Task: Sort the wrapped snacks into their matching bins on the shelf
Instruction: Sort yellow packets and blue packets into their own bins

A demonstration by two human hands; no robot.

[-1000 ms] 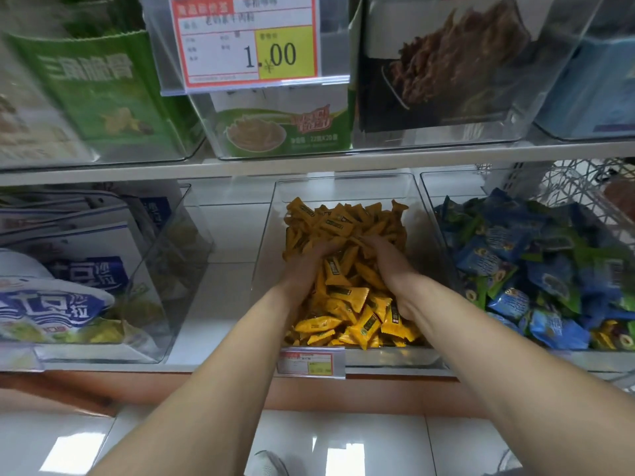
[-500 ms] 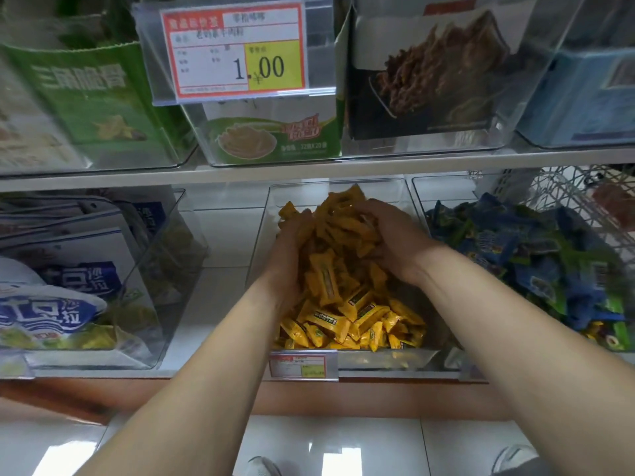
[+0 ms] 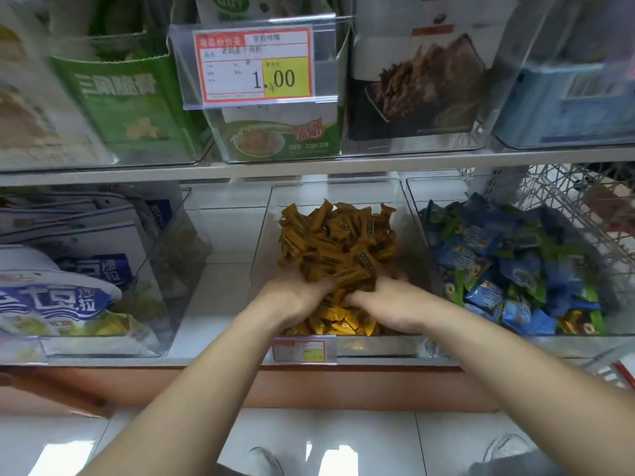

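A clear middle bin (image 3: 266, 235) on the lower shelf holds a heap of yellow wrapped snacks (image 3: 338, 242), piled high toward the back. My left hand (image 3: 295, 297) and my right hand (image 3: 390, 304) are both inside the front of this bin, close together, with fingers curled into the yellow snacks. The fingertips are buried among the wrappers. To the right, a second clear bin (image 3: 417, 201) is filled with blue and green wrapped snacks (image 3: 508, 269).
A clear bin (image 3: 171, 255) at the left holds large white-and-blue bags. The upper shelf carries boxed snacks behind a price tag (image 3: 254, 65). A wire basket (image 3: 567, 201) stands at the far right. A small price label (image 3: 304, 350) hangs on the shelf's front edge.
Both hands came down from the raised pile at the back to the front of the bin. The yellow snacks now lie heaped toward the back.
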